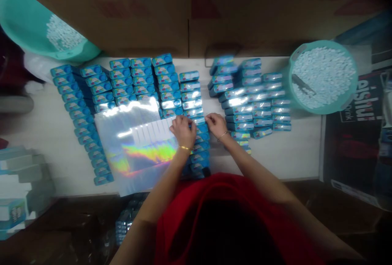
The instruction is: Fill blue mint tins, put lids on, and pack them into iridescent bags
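Observation:
My left hand (pixel 183 131) rests with curled fingers at the right edge of a shiny holographic sticker sheet (pixel 137 146), where a row of white peeled gaps shows. It seems to pinch something small that I cannot make out. My right hand (pixel 216 125) lies beside it, fingers bent over a small blue box (pixel 199 121) in the column between my hands. Rows of these blue boxes (pixel 134 80) spread across the white table (pixel 294 154), left and right of my hands.
A teal tub (pixel 323 76) full of small white pieces stands at the right; another teal tub (pixel 36 28) sits at the far left. Brown cardboard (pixel 190 16) rises behind the table. More boxes (pixel 18 183) lie at the left edge.

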A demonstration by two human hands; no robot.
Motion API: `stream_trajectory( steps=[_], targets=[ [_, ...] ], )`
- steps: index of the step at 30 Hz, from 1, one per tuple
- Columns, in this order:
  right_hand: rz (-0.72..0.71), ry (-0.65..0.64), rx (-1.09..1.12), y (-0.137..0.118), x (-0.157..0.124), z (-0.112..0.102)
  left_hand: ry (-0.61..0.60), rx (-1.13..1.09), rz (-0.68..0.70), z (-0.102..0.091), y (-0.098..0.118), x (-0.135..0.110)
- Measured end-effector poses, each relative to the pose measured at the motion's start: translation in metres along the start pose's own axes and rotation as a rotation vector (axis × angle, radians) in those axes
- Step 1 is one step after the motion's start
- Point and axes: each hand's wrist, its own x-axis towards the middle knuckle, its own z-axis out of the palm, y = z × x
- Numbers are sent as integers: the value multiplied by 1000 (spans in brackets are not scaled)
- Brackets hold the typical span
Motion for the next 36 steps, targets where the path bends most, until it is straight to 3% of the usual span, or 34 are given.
stream_trajectory(
  steps=[5, 8, 11, 14, 17, 21, 25, 27, 30, 33, 36],
  targets=[
    [-43, 106, 165, 3, -16, 7, -49, 74, 171, -9, -11, -8],
    [-144, 3, 123, 6, -24, 7, -166, 145, 292, -8, -17, -16],
    [-138, -99, -102, 7, -25, 2, -233, 171, 334, -14, -20, -17],
    [-108, 7, -236, -12, -23, -7, -201, 123, 355, -43, -35, -5],
    [-279, 70, -146, -63, -26, -4, -81, 24, 326, -96, -75, 13],
    [-614, -134, -61, -155, -41, 34, 43, -30, 212, -167, -152, 27],
    [-808, -261, -72, -211, -49, 98, 91, 214, 39, -204, -217, 15],
    [-861, -322, -112, -219, -45, 129, 35, 295, -35, -207, -237, 4],
    [-898, -428, -186, -215, -33, 165, -85, 332, -31, -198, -253, -8],
    [-902, -474, -228, -204, -24, 184, -110, 375, -12, -186, -256, -9],
    [-903, -457, -231, -198, -22, 190, -110, 419, 52, -180, -252, -5]
  ],
)
